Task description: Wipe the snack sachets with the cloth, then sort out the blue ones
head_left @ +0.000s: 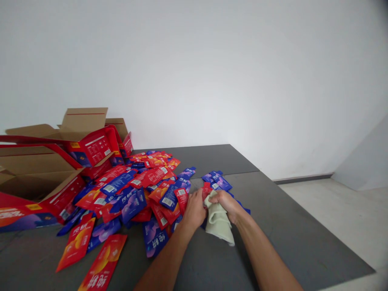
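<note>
A pale green cloth (218, 222) hangs in folds from my right hand (226, 203), whose fingers are closed on it. My left hand (195, 208) is closed on a red packet (206, 189). Only the packet's upper part shows; the cloth and my fingers cover the rest. Both hands are close together above the grey table (287, 226). Just beyond them lie several blue packets (222, 182), partly hidden by my right hand. To the left of my left hand spreads a heap of red packets (151, 176) and blue packets (133, 204).
An open red cardboard box (68, 194) stands at the left edge, with more open boxes (95, 147) behind it. Loose red packets (103, 264) lie at the near left. A white wall (197, 81) rises behind the table, and pale floor (327, 206) shows on the right.
</note>
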`<state>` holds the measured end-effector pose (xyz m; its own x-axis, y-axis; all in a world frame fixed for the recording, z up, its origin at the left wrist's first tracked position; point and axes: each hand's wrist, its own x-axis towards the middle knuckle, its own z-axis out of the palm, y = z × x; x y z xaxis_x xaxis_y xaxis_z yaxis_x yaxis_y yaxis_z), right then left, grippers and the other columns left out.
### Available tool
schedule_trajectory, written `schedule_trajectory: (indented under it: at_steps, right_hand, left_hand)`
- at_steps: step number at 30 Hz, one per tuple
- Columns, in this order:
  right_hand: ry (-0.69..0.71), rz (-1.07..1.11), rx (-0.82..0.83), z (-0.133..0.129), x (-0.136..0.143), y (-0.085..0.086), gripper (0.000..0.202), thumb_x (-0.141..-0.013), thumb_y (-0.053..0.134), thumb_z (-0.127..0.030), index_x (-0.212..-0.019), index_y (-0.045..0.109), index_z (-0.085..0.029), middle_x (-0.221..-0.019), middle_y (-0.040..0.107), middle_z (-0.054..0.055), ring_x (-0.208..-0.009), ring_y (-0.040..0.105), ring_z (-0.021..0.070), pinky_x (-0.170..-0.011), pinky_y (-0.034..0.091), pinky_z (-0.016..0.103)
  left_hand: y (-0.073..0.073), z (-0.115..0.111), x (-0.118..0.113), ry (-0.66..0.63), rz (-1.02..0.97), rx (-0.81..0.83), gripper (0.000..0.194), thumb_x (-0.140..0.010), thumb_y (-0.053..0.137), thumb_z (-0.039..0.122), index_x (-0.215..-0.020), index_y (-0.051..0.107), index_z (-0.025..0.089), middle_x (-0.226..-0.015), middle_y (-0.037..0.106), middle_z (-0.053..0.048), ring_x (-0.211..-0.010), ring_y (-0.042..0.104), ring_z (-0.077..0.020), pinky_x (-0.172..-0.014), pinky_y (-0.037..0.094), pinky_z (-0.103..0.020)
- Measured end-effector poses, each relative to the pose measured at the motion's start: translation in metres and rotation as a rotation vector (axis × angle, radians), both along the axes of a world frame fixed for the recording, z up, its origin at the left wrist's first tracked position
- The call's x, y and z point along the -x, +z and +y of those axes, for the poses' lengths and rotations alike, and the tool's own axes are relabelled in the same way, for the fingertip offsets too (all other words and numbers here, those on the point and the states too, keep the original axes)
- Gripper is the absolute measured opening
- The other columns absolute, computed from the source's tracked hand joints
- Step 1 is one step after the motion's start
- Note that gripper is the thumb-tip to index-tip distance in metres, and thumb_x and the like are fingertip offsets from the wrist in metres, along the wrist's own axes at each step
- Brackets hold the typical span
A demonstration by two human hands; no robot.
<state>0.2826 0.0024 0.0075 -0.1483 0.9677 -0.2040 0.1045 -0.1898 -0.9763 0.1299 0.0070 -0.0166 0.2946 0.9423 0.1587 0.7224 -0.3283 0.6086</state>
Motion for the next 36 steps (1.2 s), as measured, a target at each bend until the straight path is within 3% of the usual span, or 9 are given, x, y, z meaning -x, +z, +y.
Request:
schedule_trajectory:
  at_steps: [3,8,12,18,21,26,29,32,36]
  right_hand:
    - [0.040,0.059,0.058,-0.001,0.001,0.003,0.013,-0.058,0.057,-0.021,-0.070,0.057,-0.017,-0.061,0.060,0.002,-0.051,0.055,0.0155,-0.049,0.041,0.026]
    - [0.003,0.264,0.095,-0.004,0.007,0.012,0.032,-0.058,0.063,-0.019,-0.089,0.062,-0.017,-0.072,0.067,0.003,-0.059,0.061,0.0176,-0.057,0.046,0.027]
    - [-0.062,0.367,0.079,-0.003,0.010,0.015,0.056,-0.058,0.066,-0.019,-0.114,0.060,-0.017,-0.081,0.070,0.005,-0.069,0.067,0.0217,-0.065,0.050,0.031]
    - [-0.073,0.439,0.052,-0.003,0.008,0.014,0.064,-0.059,0.072,-0.019,-0.123,0.060,-0.017,-0.082,0.072,0.003,-0.068,0.067,0.0207,-0.067,0.050,0.031]
    - [-0.020,0.468,0.020,-0.008,0.010,0.017,0.058,-0.062,0.072,-0.018,-0.119,0.063,-0.018,-0.083,0.071,0.003,-0.067,0.065,0.0193,-0.065,0.049,0.030]
    - [0.094,0.382,-0.205,-0.016,0.011,0.026,0.024,-0.073,0.071,-0.023,-0.096,0.066,-0.020,-0.104,0.069,0.005,-0.073,0.063,0.0185,-0.067,0.048,0.030]
    - [0.030,0.091,-0.502,-0.017,0.011,0.032,0.013,-0.082,0.068,-0.028,-0.093,0.066,-0.021,-0.114,0.065,0.006,-0.090,0.062,0.0210,-0.080,0.048,0.033]
    - [-0.007,-0.219,-0.785,-0.016,0.018,0.033,0.011,-0.087,0.065,-0.028,-0.096,0.067,-0.022,-0.103,0.065,0.005,-0.097,0.060,0.0217,-0.089,0.045,0.036]
    - [0.082,-0.331,-0.901,-0.015,0.031,0.023,0.013,-0.088,0.065,-0.025,-0.101,0.068,-0.023,-0.098,0.066,0.005,-0.092,0.061,0.0201,-0.084,0.048,0.033]
  left_hand:
    - [-0.005,0.007,0.003,0.038,-0.193,-0.004,0.057,-0.076,0.061,0.011,-0.131,0.047,0.021,-0.129,0.063,-0.011,-0.116,0.061,-0.0236,-0.099,0.047,-0.036]
    - [-0.019,0.022,0.006,0.049,-0.496,0.234,0.079,-0.068,0.053,-0.003,-0.141,0.035,0.020,-0.131,0.062,-0.012,-0.090,0.067,-0.0150,-0.078,0.055,-0.027]
    - [-0.026,0.026,0.002,-0.025,-0.662,0.298,0.070,-0.069,0.050,-0.004,-0.135,0.042,0.019,-0.119,0.068,-0.010,-0.077,0.066,-0.0129,-0.072,0.055,-0.027]
    - [-0.023,0.021,-0.003,0.031,-0.976,0.301,0.069,-0.064,0.059,-0.003,-0.128,0.050,0.019,-0.114,0.069,-0.011,-0.098,0.068,-0.0211,-0.090,0.053,-0.035]
    - [-0.014,0.017,0.000,0.072,-1.120,0.320,0.072,-0.059,0.064,-0.002,-0.127,0.055,0.021,-0.112,0.070,-0.010,-0.096,0.068,-0.0226,-0.086,0.052,-0.034]
    - [0.011,0.009,0.015,0.027,-1.223,0.385,0.044,-0.058,0.062,0.004,-0.099,0.069,0.016,-0.077,0.071,-0.003,-0.065,0.064,-0.0171,-0.067,0.049,-0.029]
    - [0.025,0.004,0.023,0.010,-1.362,0.469,0.032,-0.061,0.066,0.011,-0.093,0.069,0.014,-0.073,0.070,-0.003,-0.065,0.065,-0.0183,-0.067,0.049,-0.030]
    - [0.030,-0.001,0.028,-0.027,-1.414,0.418,0.041,-0.064,0.070,0.013,-0.105,0.068,0.016,-0.087,0.072,-0.006,-0.079,0.068,-0.0206,-0.074,0.050,-0.031]
    - [0.024,-0.004,0.032,-0.079,-1.361,0.343,0.067,-0.062,0.062,0.004,-0.127,0.060,0.022,-0.103,0.072,-0.005,-0.092,0.067,-0.0195,-0.078,0.049,-0.027]
